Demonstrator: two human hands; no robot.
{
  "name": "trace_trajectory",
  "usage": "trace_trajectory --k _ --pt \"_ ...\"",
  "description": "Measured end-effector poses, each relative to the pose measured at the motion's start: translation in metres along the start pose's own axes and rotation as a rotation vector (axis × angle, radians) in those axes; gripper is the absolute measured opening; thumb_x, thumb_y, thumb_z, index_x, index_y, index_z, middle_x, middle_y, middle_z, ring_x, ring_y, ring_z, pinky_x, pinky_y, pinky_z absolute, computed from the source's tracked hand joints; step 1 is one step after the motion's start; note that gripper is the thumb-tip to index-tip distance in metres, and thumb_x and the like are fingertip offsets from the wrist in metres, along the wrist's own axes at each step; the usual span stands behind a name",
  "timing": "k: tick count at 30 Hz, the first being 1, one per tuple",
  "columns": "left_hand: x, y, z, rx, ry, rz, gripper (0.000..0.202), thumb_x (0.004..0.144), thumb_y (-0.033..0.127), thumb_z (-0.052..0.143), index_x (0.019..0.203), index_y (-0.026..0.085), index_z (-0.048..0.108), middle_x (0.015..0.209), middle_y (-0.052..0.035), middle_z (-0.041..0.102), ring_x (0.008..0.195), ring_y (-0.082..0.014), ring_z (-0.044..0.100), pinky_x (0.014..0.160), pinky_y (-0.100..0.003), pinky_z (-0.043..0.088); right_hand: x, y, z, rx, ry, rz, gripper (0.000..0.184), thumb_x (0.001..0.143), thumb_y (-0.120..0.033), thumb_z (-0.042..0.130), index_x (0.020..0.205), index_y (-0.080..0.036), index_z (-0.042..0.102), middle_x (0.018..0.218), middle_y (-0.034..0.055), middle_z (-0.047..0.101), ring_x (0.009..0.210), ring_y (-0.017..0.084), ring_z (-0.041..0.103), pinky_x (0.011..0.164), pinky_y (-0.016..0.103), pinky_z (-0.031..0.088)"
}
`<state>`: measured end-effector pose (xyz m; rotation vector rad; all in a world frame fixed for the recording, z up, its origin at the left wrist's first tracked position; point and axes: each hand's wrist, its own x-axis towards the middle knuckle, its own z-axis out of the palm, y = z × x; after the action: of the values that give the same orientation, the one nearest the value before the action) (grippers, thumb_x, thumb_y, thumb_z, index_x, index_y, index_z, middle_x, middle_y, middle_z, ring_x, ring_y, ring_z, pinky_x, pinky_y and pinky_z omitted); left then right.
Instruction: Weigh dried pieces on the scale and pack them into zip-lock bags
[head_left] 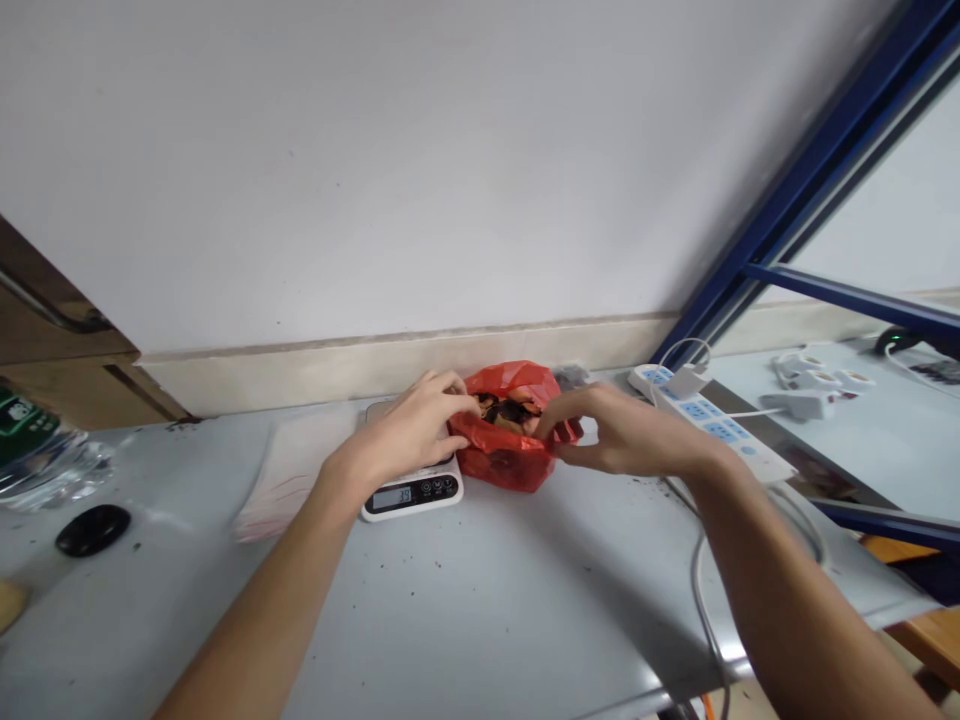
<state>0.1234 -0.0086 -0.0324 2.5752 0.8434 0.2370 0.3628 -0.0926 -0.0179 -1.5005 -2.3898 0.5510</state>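
Note:
A red plastic bag [504, 460] with dark brown pieces inside sits on the grey table [480, 600] near the wall. My left hand [417, 428] grips the bag's left rim with curled fingers, resting over a small white digital scale [412, 492] whose display is lit. My right hand [609, 432] pinches the bag's right rim. Both hands hold the bag's mouth apart.
A white power strip [712, 422] with a plug and cable lies to the right, white adapters [817, 380] beyond it. A clear bag stack [277, 480] lies left of the scale, a black oval object [93, 528] and a plastic bottle [37, 455] at far left. A blue frame [810, 180] rises at right.

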Motion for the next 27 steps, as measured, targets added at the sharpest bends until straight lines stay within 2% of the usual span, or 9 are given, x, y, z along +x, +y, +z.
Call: trace_trajectory --k 2,5,8,11,14,16,20,25,27 --pt "0.004 0.002 0.004 0.020 0.041 0.062 0.016 0.090 0.019 0.054 0.091 0.023 0.070 0.117 -0.0053 0.060 0.109 -0.0238 0.059 0.090 -0.035 0.051 -0.003 0.002 -0.004 0.058 -0.129 0.004 0.018 0.078 -0.015 0.063 0.083 -0.023 0.078 0.079 0.0003 0.076 0.068 0.015 0.065 0.065 0.027 0.049" --pt "0.009 0.004 0.007 0.020 0.115 0.152 0.018 0.090 0.013 0.053 0.087 0.020 0.069 0.105 -0.0057 0.064 0.105 -0.0225 0.060 0.091 -0.034 0.050 -0.004 0.008 -0.017 0.168 -0.269 0.033 0.017 0.082 -0.032 0.065 0.084 -0.024 0.080 0.082 0.0009 0.078 0.073 0.017 0.070 0.069 0.027 0.053" --pt "0.008 0.005 0.007 0.031 0.114 0.207 0.023 0.087 0.006 0.050 0.087 0.019 0.069 0.100 -0.0051 0.068 0.103 -0.0217 0.061 0.088 -0.033 0.050 0.001 0.023 -0.032 0.158 -0.106 0.171 0.031 0.085 -0.043 0.061 0.099 -0.023 0.080 0.095 0.0048 0.079 0.087 0.022 0.072 0.076 0.031 0.054" --pt "0.006 0.006 0.009 0.012 0.096 0.266 0.032 0.081 -0.001 0.048 0.093 0.020 0.070 0.101 -0.0035 0.070 0.106 -0.0200 0.060 0.090 -0.031 0.050 0.009 0.048 -0.037 0.055 0.146 0.499 0.035 0.085 -0.040 0.059 0.108 -0.020 0.076 0.094 0.0083 0.078 0.087 0.024 0.072 0.073 0.033 0.054" --pt "0.005 0.009 0.013 -0.013 0.071 0.308 0.034 0.078 -0.001 0.047 0.090 0.020 0.071 0.099 -0.0018 0.073 0.109 -0.0194 0.059 0.092 -0.030 0.049 0.020 0.076 -0.023 -0.028 0.268 0.822 0.037 0.081 -0.035 0.065 0.113 -0.018 0.073 0.102 0.0119 0.077 0.092 0.027 0.071 0.075 0.034 0.054" --pt "0.006 0.011 0.015 -0.021 0.065 0.326 0.031 0.080 0.002 0.047 0.085 0.021 0.071 0.096 -0.0014 0.073 0.108 -0.0198 0.059 0.092 -0.030 0.049 0.026 0.089 -0.009 -0.079 0.299 0.957 0.046 0.074 -0.033 0.072 0.118 -0.020 0.070 0.104 0.0118 0.076 0.096 0.029 0.071 0.076 0.035 0.054" --pt "0.009 0.013 0.013 -0.025 0.144 0.343 0.026 0.085 0.008 0.048 0.087 0.019 0.072 0.095 -0.0041 0.073 0.104 -0.0204 0.062 0.088 -0.031 0.051 0.031 0.102 0.010 -0.088 0.279 1.061 0.060 0.067 -0.022 0.075 0.126 -0.018 0.066 0.107 0.0137 0.075 0.100 0.031 0.070 0.076 0.034 0.053" --pt "0.008 0.010 0.005 -0.041 0.237 0.303 0.025 0.090 0.013 0.049 0.094 0.020 0.072 0.101 -0.0048 0.073 0.105 -0.0209 0.063 0.090 -0.034 0.052 0.027 0.107 0.008 -0.047 0.252 1.077 0.055 0.070 -0.019 0.072 0.125 -0.013 0.067 0.100 0.0154 0.076 0.087 0.029 0.072 0.070 0.034 0.053" --pt "0.008 0.008 0.004 -0.030 0.250 0.289 0.025 0.090 0.013 0.049 0.094 0.020 0.072 0.102 -0.0044 0.073 0.105 -0.0210 0.063 0.091 -0.035 0.053 0.024 0.110 0.007 -0.015 0.242 1.064 0.048 0.066 -0.022 0.075 0.113 -0.014 0.073 0.092 0.0145 0.076 0.082 0.030 0.072 0.066 0.034 0.053"
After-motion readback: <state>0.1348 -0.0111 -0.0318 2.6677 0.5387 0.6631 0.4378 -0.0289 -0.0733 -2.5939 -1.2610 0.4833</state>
